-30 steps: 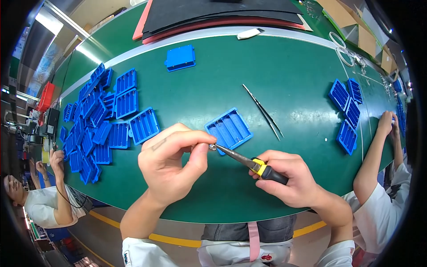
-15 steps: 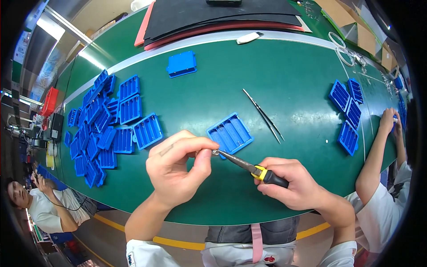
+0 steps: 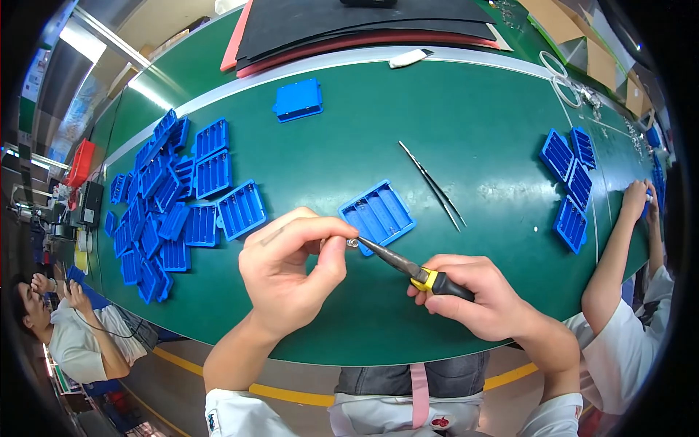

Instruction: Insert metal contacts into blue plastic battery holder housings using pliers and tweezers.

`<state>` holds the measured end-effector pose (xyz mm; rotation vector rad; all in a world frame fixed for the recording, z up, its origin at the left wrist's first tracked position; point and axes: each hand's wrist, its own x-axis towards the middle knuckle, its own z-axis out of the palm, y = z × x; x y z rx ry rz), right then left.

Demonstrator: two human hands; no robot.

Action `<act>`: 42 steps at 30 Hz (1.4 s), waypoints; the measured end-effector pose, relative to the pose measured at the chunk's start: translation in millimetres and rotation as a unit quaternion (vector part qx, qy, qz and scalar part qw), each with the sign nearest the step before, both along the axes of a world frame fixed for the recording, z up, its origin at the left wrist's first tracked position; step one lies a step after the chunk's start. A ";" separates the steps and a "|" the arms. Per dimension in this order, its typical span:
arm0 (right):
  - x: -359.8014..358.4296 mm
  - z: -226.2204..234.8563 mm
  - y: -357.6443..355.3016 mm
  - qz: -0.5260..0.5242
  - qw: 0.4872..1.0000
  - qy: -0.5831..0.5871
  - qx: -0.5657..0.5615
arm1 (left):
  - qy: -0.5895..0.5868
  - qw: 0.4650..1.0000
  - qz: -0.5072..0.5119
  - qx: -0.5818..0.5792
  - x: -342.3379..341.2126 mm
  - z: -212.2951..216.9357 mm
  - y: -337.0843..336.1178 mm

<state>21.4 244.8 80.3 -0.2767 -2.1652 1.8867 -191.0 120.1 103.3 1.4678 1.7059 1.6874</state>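
My left hand (image 3: 291, 273) pinches a tiny silvery metal part (image 3: 352, 242) between thumb and forefinger, just above the green table (image 3: 473, 131). My right hand (image 3: 484, 302) grips long-nose pliers with a yellow-and-black handle (image 3: 408, 268); their tips touch the small part. Right behind the tips lies a blue ribbed plastic tray (image 3: 377, 216), flat on the table.
Several blue trays (image 3: 175, 204) are heaped at the left, one blue lidded box (image 3: 298, 100) sits farther back, and metal tweezers (image 3: 431, 183) lie to the right. More blue trays (image 3: 569, 186) are at the right, near another person's arm (image 3: 615, 255). Black and red mats (image 3: 364, 25) lie at the back.
The view has shifted slightly; both hands hold the same pose, with the pliers' tips still at the small part in my left fingers.
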 end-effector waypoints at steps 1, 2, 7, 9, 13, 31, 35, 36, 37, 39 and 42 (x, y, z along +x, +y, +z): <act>0.0 0.3 -0.4 0.000 1.000 0.000 -0.001 | -0.016 1.000 0.005 -0.005 0.5 0.5 0.0; -0.2 1.0 -0.3 0.003 1.000 0.002 0.005 | -0.016 1.000 0.006 -0.005 0.1 0.6 -0.2; -0.7 -0.3 -0.9 0.005 1.000 0.012 0.010 | -0.017 1.000 0.009 -0.009 -0.5 0.5 -0.9; -0.5 -0.7 -0.8 0.009 1.000 0.005 0.008 | -0.022 1.000 0.009 -0.009 -0.5 0.4 -1.0; -0.7 -2.0 -1.4 0.000 1.000 0.015 0.015 | -0.037 0.999 0.006 -0.008 -0.3 -0.5 -0.6; 0.6 2.3 -4.3 -0.009 1.000 -0.015 0.004 | -0.038 0.999 -0.005 -0.014 -0.2 -1.9 0.5; 0.4 4.6 -5.4 -0.007 1.000 -0.020 -0.002 | -0.031 0.999 -0.006 -0.017 -0.1 -1.5 -1.0; 0.6 5.4 -5.7 -0.007 1.000 -0.022 -0.006 | -0.032 0.999 -0.006 -0.017 0.1 -1.6 -0.9; 1.2 6.3 -5.4 -0.007 1.000 -0.022 -0.006 | -0.034 0.999 -0.006 -0.017 0.3 -1.5 -0.8; 2.2 7.1 -4.7 -0.001 0.999 -0.041 -0.010 | -0.035 0.999 -0.007 -0.016 0.2 -1.7 -0.2; 2.7 5.3 -3.9 0.000 1.000 -0.031 -0.001 | -0.037 0.999 -0.009 -0.015 0.3 -2.2 0.4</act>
